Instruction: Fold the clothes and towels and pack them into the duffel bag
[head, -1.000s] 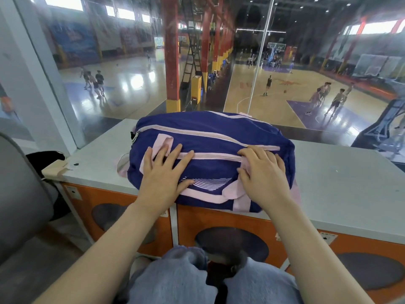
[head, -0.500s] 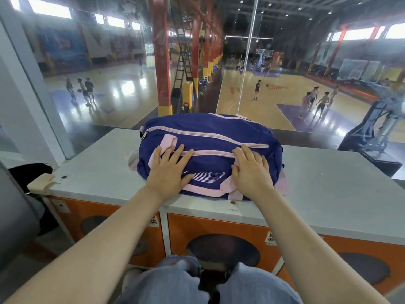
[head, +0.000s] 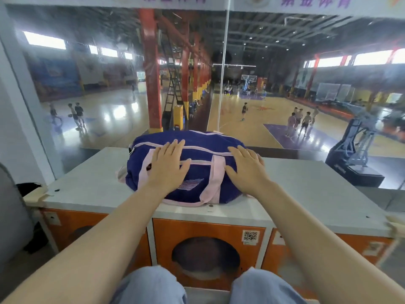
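A navy duffel bag [head: 197,187] with pink straps and a zipped-up top lies on the grey counter [head: 311,189] in front of me. My left hand [head: 167,165] rests flat on the bag's left half, fingers straight and spread. On the bag's right half my right hand [head: 246,168] also lies flat, fingers straight, beside a pink strap. No loose clothes or towels are in sight; the bag's inside is hidden.
The counter tops a row of orange cabinets [head: 206,249] with round dark doors. A glass wall [head: 223,84] stands right behind the bag, overlooking basketball courts. A grey chair back [head: 11,216] is at my left. My knees [head: 153,286] are below.
Both hands have slid farther up the bag toward its top and flattened out. My view has pulled back and tilted upward; the bag sits farther from me.
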`<state>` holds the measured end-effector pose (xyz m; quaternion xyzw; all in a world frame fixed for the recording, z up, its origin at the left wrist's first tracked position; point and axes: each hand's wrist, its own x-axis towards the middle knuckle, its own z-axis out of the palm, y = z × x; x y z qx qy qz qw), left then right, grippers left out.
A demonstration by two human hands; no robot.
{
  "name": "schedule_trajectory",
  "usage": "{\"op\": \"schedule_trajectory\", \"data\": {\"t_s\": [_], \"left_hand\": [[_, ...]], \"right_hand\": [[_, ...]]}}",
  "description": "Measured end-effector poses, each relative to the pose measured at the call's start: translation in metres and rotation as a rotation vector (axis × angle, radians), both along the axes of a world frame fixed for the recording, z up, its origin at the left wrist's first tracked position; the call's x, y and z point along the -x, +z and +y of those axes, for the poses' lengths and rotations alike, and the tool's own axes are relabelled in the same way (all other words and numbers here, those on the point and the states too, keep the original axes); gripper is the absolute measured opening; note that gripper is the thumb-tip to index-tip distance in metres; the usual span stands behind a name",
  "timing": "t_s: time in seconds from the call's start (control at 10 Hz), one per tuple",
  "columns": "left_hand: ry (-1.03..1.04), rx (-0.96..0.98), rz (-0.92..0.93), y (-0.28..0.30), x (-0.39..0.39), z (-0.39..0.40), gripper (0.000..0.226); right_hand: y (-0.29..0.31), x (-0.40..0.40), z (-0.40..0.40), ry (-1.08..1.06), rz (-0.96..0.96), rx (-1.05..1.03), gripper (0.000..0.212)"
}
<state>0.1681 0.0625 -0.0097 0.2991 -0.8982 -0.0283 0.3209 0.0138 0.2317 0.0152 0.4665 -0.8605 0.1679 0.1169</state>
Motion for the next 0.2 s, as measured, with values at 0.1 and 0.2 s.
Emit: {"op": "schedule_trajectory", "data": {"t_s": [0.1, 0.2], "left_hand": [[-0.075, 0.025, 0.049, 0.011, 0.044, -0.011, 0.057], [-0.123, 0.000, 0.170, 0.022, 0.081, -0.038, 0.055]], "right_hand": [[0.011, 0.026, -0.014, 0.051, 0.044, 0.056, 0.055], [0.028, 0.058, -0.043, 0.051, 0.007, 0.100, 0.054]]}}
